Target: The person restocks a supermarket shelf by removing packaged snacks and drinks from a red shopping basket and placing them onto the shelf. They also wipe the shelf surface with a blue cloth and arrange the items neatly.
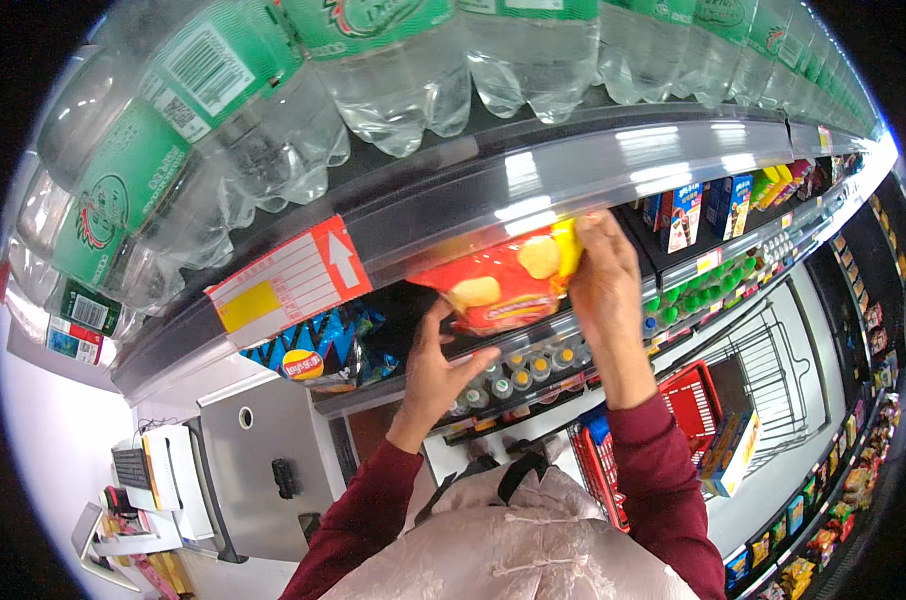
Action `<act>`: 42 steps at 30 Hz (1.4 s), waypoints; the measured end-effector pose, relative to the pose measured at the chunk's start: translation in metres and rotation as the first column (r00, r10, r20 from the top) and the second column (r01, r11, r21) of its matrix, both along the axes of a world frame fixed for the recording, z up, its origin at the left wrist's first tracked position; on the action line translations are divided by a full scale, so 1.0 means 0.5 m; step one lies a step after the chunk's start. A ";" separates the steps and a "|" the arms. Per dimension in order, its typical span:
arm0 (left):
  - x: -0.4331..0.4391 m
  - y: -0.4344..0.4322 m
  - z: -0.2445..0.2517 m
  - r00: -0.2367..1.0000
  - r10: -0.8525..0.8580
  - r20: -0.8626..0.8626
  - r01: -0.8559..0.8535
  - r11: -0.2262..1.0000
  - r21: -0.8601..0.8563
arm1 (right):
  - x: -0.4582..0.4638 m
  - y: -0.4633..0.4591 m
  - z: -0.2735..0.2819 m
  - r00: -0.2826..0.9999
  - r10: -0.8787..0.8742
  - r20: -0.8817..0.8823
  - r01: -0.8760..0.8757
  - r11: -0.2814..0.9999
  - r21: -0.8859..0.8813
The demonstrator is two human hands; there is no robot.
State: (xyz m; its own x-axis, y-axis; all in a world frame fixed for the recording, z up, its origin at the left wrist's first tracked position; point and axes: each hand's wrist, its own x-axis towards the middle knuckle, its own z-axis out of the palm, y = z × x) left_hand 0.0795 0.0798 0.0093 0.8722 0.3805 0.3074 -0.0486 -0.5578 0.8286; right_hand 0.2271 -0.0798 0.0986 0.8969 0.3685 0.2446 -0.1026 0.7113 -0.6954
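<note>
A red and yellow bag of potato chips [505, 277] is at the shelf, just below the clear front strip of the shelf above. My right hand [610, 292] grips its yellow right end. Beneath the bag's lower left corner, my left hand [441, 367] has its thumb and fingers apart; whether a fingertip touches the bag I cannot tell. To the left, a blue and black Lay's bag [318, 352] lies on the same shelf, partly hidden by a red and white price tag [291, 281].
Large clear bottles with green labels [385, 67] line the shelf above. Bottles with yellow and green caps [528, 371] stand lower. Red baskets [697, 405] and a wire cart [768, 382] are at the right; a grey counter [265, 457] is at the lower left.
</note>
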 end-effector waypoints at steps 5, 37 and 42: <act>0.021 0.057 -0.041 0.992 0.123 0.001 -0.123 0.990 -0.063 | 0.019 0.105 -0.049 0.998 0.036 -0.047 -0.031 0.996 0.088; 0.033 0.052 -0.104 0.962 0.268 0.055 -0.268 0.963 -0.015 | -0.041 0.018 -0.283 0.870 -0.152 0.469 0.428 0.704 -0.566; -0.028 -0.005 -0.086 0.957 0.291 0.012 -0.290 0.950 0.119 | -0.070 -0.187 -0.354 0.898 -0.359 0.254 0.437 0.658 -0.613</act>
